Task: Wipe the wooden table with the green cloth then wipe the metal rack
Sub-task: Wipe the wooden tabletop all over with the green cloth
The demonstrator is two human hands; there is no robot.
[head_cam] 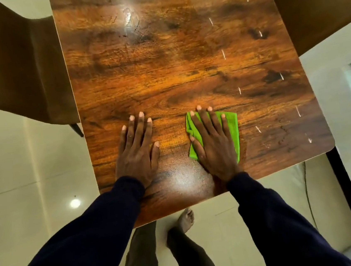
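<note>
The wooden table [174,68] fills the middle of the view, glossy and dark-grained. A folded green cloth [231,127] lies on it near the front edge. My right hand [212,142] lies flat on the cloth with fingers straight and spread, pressing it onto the wood. To its left, my left hand [137,149] rests flat on the bare table, fingers straight. Both arms wear dark sleeves. No metal rack shows in this view.
A brown chair [12,70] stands at the table's left side and another brown chair [317,9] at the right. Pale tiled floor [22,170] surrounds the table. My legs and a bare foot [186,218] are below the front edge. A dark frame [348,197] stands at right.
</note>
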